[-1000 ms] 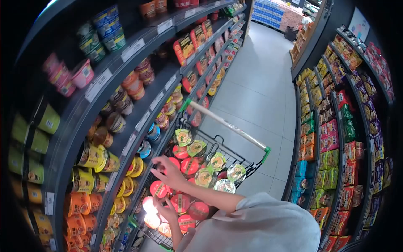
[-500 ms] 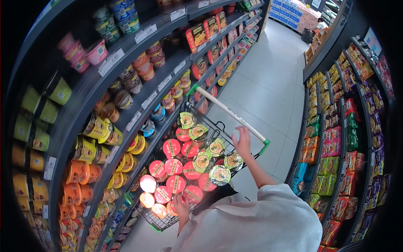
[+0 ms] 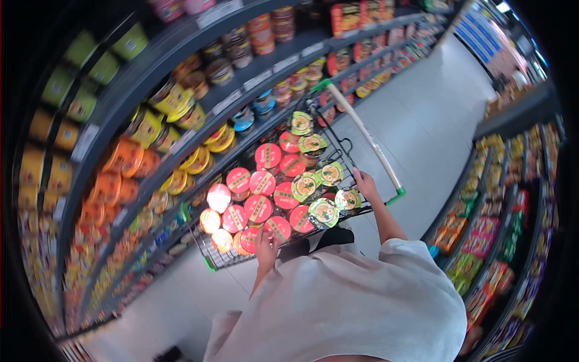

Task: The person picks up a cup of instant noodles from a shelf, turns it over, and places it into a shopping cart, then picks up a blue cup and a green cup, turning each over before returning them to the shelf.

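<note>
A wire shopping cart (image 3: 226,260) with green corners stands before me, filled with instant noodle cups. My left hand (image 3: 266,246) is at the cart's near side, fingers curled at the edge of a red-lidded noodle cup (image 3: 248,238). Other red-lidded cups (image 3: 259,207) lie around it, with a few orange-lidded cups (image 3: 210,221) in the front corner. My right hand (image 3: 365,186) is closed at the cart's rim near the handle end, beside a green-lidded noodle cup (image 3: 348,200). More green-lidded cups lie along that end. The undersides of both hands are hidden.
The cart's white push bar (image 3: 365,136) is beyond my right hand. A long shelf (image 3: 181,142) of noodle cups and tubs runs along the left, close to the cart. Another shelf (image 3: 482,241) of packets stands at right. Tiled floor (image 3: 416,114) stretches between them.
My right hand has moved from beside the push bar to the cart's rim, its fingers drawing in. A red lid now shows beside my left hand. The view has tilted and shifted.
</note>
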Tool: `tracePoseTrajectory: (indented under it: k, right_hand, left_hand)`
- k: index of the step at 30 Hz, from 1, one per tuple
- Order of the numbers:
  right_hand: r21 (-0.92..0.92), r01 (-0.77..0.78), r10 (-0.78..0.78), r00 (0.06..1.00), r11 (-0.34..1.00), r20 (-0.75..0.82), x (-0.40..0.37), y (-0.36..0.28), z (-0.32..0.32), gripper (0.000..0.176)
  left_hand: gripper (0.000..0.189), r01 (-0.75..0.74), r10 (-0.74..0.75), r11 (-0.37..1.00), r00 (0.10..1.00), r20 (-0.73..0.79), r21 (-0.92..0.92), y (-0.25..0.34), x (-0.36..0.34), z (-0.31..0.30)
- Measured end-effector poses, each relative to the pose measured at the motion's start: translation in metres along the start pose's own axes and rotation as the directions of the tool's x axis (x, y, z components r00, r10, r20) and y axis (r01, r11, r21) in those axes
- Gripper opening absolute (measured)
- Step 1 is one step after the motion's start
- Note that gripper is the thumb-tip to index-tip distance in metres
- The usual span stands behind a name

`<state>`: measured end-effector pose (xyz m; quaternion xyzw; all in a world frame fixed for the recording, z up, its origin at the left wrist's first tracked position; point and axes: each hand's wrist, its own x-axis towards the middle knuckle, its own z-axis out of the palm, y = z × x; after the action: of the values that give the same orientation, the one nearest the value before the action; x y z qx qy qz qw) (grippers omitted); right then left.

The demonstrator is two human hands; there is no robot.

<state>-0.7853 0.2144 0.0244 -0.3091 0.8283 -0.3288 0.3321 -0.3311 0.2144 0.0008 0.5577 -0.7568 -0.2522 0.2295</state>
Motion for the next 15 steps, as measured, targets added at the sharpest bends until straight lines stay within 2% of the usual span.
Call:
tracePoseTrajectory:
  k: [4,7,10,13,15]
  right_hand:
    - [0.130,0.035,-0.047,0.995,0.991,0.089,0.007,0.004,0.001,0.068]
    - [0.163,0.034,-0.062,0.983,0.986,0.171,0.012,0.007,-0.005,0.063]
    - [0.184,0.086,-0.121,0.975,0.979,0.185,0.010,0.010,-0.005,0.057]
    - [0.143,0.123,-0.146,0.976,0.982,0.163,0.008,0.009,-0.004,0.054]
    - [0.070,0.158,-0.167,0.975,0.985,0.148,0.012,0.014,0.000,0.051]
  left_hand:
    - [0.027,0.110,-0.105,0.982,0.994,-0.042,0.153,0.023,0.003,0.014]
    - [0.034,0.200,-0.161,0.954,0.970,-0.182,0.222,0.052,0.010,0.034]
    - [0.044,0.196,-0.176,0.969,0.975,-0.133,0.151,0.081,0.010,0.048]
    - [0.053,0.277,-0.267,0.954,0.959,0.094,-0.112,0.113,0.011,0.053]
    - [0.056,0.323,-0.306,0.933,0.944,0.121,-0.158,0.131,0.007,0.063]
